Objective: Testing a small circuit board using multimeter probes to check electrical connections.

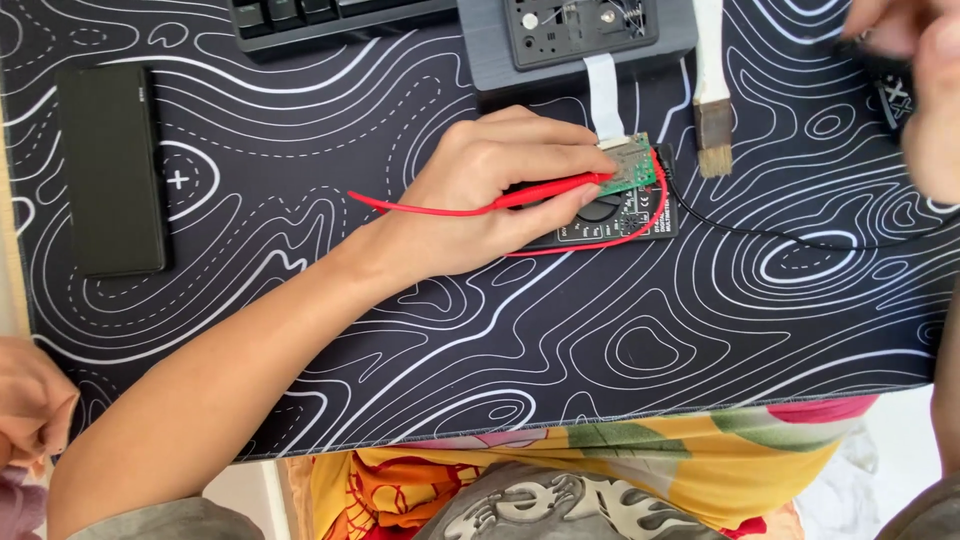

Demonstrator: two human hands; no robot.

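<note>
the left hand is grasping the red probe, long axis left to right, tip touching the green circuit board over the multimeter. the right hand is well apart at the surface's edge; its grip i cannot tell.

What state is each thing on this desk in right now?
Left hand: shut in a pen-like grip on the red probe.
Red probe: held, tip on the green circuit board.
Green circuit board: lying on the multimeter, joined to a white ribbon cable.
Multimeter: flat, partly covered.
Brush: lying loose.
Right hand: blurred, grip unclear.
</note>
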